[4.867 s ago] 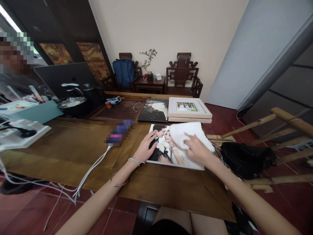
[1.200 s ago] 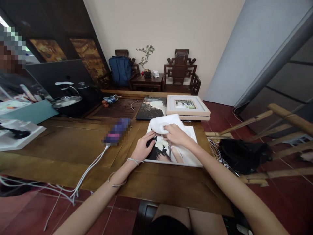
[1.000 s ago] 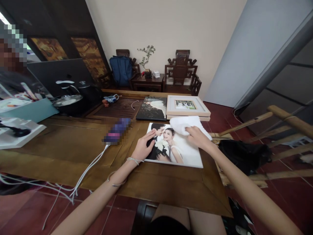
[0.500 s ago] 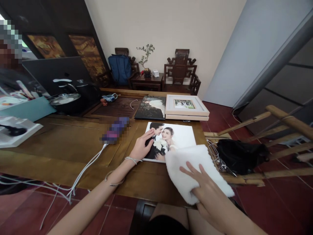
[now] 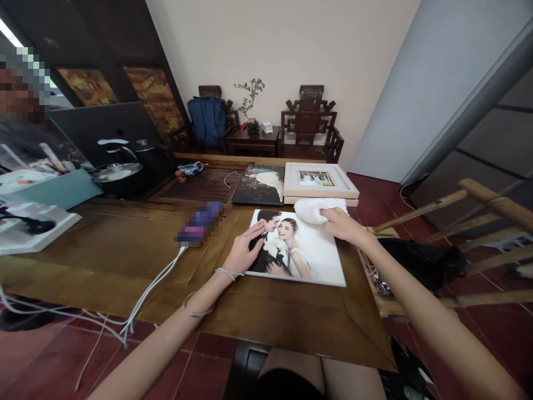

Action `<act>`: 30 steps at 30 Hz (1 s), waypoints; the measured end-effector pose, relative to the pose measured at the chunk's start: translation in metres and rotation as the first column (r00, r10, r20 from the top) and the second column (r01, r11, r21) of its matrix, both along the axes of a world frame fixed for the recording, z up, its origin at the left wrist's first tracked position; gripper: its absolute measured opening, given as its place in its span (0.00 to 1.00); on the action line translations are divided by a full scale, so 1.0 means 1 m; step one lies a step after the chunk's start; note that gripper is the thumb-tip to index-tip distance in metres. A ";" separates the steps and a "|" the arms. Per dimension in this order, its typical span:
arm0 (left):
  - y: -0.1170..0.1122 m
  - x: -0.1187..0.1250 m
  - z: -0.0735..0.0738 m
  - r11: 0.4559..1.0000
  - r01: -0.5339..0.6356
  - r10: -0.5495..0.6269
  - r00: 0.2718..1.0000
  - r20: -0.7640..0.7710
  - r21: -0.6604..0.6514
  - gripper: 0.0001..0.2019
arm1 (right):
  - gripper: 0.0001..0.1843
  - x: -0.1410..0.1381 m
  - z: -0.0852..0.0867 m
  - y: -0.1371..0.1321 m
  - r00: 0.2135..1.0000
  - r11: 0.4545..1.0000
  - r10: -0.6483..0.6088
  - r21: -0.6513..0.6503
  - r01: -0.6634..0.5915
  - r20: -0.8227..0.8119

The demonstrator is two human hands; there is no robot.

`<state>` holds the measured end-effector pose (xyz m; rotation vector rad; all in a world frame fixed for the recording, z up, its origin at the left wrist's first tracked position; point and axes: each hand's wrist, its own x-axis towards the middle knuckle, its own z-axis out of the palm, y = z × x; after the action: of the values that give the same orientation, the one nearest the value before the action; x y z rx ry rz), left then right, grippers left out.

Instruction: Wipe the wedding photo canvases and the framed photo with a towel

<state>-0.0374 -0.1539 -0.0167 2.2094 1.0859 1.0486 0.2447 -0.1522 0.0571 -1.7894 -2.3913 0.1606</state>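
Note:
A wedding photo panel [image 5: 318,253] lies flat on the wooden table, showing a couple with a white bouquet. My left hand [image 5: 245,247] rests on the panel's left edge, fingers stretched out. In my right hand [image 5: 339,222] is a bunched white cloth [image 5: 310,210], its fingers closed on it. The cloth is at the panel's far right corner, close to the stacked frames. Whether it presses on the panel there I cannot tell.
Behind the panel lie a dark photo panel [image 5: 260,186] and stacked light wooden frames [image 5: 350,189]. Left of my left hand is a phone [image 5: 200,222] with white cables [image 5: 156,280]. A pot [image 5: 119,178] and a teal box [image 5: 70,188] stand further left. A bamboo chair [image 5: 495,211] is at the right.
My right hand has carried the white cloth forward from the near right corner to the far right corner, bunching it and uncovering the photo. My left hand stays on the panel.

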 end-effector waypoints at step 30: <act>0.000 0.000 -0.001 1.000 -0.007 0.007 1.000 -0.001 0.007 0.19 | 0.23 -0.037 -0.014 -0.014 0.999 0.999 0.049 0.017 -0.049 -0.014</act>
<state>-0.0374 -0.1537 -0.0179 2.2139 1.0934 1.0559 0.2076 -0.1664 0.0433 -1.7177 -2.4205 0.1573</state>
